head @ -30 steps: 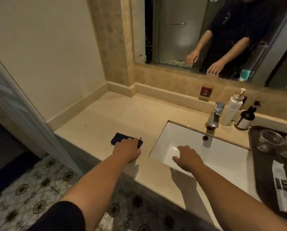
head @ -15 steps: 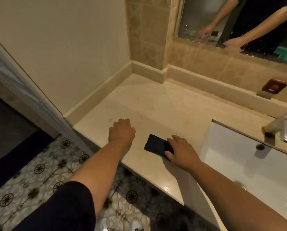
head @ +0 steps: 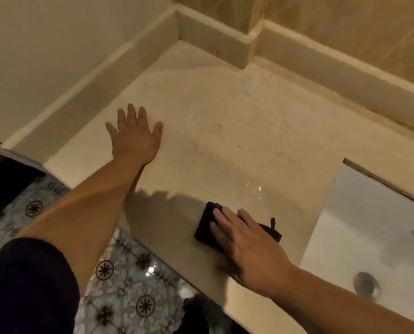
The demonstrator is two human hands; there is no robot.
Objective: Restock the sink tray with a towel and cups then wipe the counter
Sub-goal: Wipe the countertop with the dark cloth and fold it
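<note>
The beige stone tabletop (head: pixel 225 121) runs to the white sink (head: pixel 369 225) at right. The left hand (head: pixel 136 136) lies flat on it, fingers spread. The right hand (head: pixel 246 244) presses flat on the dark cloth (head: pixel 206 227) near the front edge, fingers extended together, not pinching

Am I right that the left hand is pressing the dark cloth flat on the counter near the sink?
Not quite: in the head view the right hand presses the dark cloth flat on the counter near the sink. The left hand lies spread and empty.
</note>
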